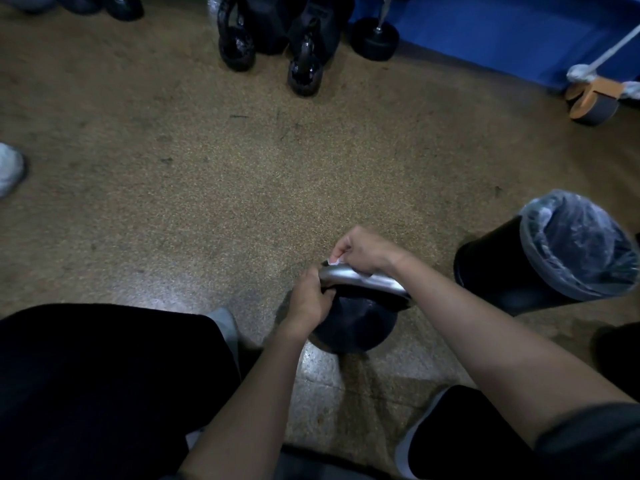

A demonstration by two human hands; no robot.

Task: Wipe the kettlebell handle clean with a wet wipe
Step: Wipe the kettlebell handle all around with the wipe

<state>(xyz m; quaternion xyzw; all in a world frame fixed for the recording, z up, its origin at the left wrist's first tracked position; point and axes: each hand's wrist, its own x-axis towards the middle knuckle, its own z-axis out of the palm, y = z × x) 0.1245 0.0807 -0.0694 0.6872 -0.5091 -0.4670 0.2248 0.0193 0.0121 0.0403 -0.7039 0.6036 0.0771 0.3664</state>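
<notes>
Closest to the camera are the person's knees in black shorts (104,382), with both forearms reaching out over them to a black kettlebell (356,327) that sits on the speckled floor (207,188) right in front of them.

The left hand (310,299) has its fingers curled round the near-left end of the silver handle (360,279), pretty much where it meets the body, so I'd say it's there to steady the thing. The right hand (363,249) is clenched over the far end of the handle, and only 1 small white corner of the wet wipe (335,260) pokes out from under its fingers.

So it looks like the wiping step is underway, not the grab-a-wipe part. The shiny middle stretch of the bar lies bare between the 2 hands. My guess at the next move: drag the wipe along that stretch toward the left hand, then shift the left grip so the covered end gets done too. A lined bin (554,258) stands just to the right, handy for the wipe afterwards.
</notes>
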